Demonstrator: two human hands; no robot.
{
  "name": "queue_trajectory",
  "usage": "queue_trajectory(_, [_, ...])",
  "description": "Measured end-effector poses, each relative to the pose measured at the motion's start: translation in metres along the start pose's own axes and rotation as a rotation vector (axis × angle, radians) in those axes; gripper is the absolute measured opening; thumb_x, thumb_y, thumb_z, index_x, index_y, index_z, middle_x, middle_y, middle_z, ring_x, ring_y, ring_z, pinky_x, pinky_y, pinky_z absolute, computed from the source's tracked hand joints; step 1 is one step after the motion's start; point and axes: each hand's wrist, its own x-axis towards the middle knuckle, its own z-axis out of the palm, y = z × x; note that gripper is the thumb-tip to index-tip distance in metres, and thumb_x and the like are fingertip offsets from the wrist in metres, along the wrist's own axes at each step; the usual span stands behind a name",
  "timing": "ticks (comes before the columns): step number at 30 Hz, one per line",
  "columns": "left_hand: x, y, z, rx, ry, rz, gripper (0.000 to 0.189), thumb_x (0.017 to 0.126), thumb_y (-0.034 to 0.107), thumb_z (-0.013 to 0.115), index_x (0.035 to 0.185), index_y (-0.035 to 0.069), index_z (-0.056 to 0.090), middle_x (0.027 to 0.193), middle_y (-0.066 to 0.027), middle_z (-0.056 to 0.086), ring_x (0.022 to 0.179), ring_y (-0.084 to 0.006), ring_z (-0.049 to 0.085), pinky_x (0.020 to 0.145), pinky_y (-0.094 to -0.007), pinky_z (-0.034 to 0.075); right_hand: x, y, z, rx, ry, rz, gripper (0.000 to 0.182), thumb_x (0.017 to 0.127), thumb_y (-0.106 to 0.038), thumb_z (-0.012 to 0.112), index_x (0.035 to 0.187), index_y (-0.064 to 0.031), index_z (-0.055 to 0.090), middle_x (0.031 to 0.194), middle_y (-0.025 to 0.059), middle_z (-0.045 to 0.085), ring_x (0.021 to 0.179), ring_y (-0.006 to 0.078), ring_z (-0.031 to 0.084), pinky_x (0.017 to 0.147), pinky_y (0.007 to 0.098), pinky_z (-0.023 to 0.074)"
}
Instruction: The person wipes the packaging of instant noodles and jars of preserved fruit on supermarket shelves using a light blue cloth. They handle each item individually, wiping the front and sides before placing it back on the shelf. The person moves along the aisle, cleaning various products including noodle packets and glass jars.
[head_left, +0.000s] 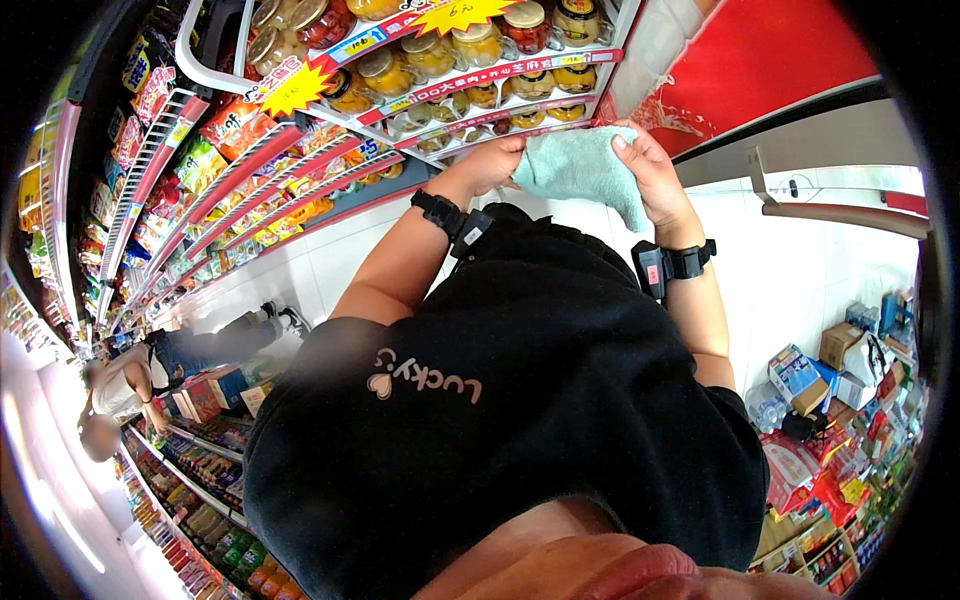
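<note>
A pale green terry cloth (574, 165) is stretched between my two hands in front of my body. My left hand (491, 165) grips its left edge, and that hand's fingertips are partly hidden. On the other side my right hand (651, 171) pinches the cloth with the thumb on top, and one corner hangs down beside the palm. Just beyond the cloth stands a white shelf rack (480, 77) with several rows of glass jars of preserved fruit (478, 46). Each wrist wears a black strap with a small box.
Shelves of bagged snacks (225, 165) run along the left. Two people (131, 382) are in the aisle at far left, near drink shelves (217, 517). A red panel (765, 60) rises at upper right. Cardboard boxes (799, 379) and bags are piled on the white tiled floor (787, 277) at right.
</note>
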Motion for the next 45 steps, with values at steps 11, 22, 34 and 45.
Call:
queue_trajectory(11, [0.022, -0.011, -0.009, -0.493, -0.303, 0.117, 0.052, 0.108, 0.033, 0.045, 0.153, 0.009, 0.033, 0.13, -0.0135, 0.059, 0.119, -0.0343, 0.061, 0.104, -0.0503, 0.05, 0.002, -0.011, -0.001, -0.031, -0.061, 0.011, 0.031, 0.101, -0.027, 0.063, 0.123, -0.0067, 0.056, 0.109, 0.0033, 0.065, 0.099, 0.012, 0.063, 0.088, 0.0289, 0.052])
queue_trajectory(22, [0.037, -0.006, 0.012, -0.027, -0.208, -0.021, 0.067, 0.102, 0.036, 0.059, 0.157, 0.009, 0.029, 0.138, -0.0111, 0.053, 0.126, -0.0228, 0.053, 0.105, -0.0412, 0.046, 0.004, -0.021, 0.005, -0.206, 0.024, 0.003, 0.028, 0.103, -0.024, 0.059, 0.122, -0.0038, 0.056, 0.105, 0.0022, 0.066, 0.092, 0.01, 0.063, 0.082, 0.0273, 0.0525])
queue_trajectory(34, [0.034, 0.018, 0.025, -0.498, -0.315, 0.012, 0.072, 0.097, 0.068, 0.039, 0.148, 0.017, 0.04, 0.139, -0.0092, 0.055, 0.13, -0.0323, 0.053, 0.109, -0.0503, 0.043, 0.04, -0.008, 0.038, -0.129, 0.146, 0.069, 0.028, 0.103, -0.026, 0.059, 0.122, -0.006, 0.057, 0.102, 0.0045, 0.067, 0.087, 0.0131, 0.064, 0.076, 0.0282, 0.0547])
queue_trajectory(45, [0.019, 0.027, 0.018, -0.799, -0.417, 0.295, 0.06, 0.103, 0.047, 0.048, 0.148, 0.008, 0.04, 0.14, -0.0102, 0.057, 0.129, -0.0268, 0.057, 0.108, -0.0491, 0.046, 0.056, 0.004, 0.009, -0.027, 0.18, 0.005, 0.03, 0.102, -0.023, 0.06, 0.123, -0.0021, 0.058, 0.111, 0.0083, 0.069, 0.1, 0.0171, 0.066, 0.088, 0.0316, 0.0539])
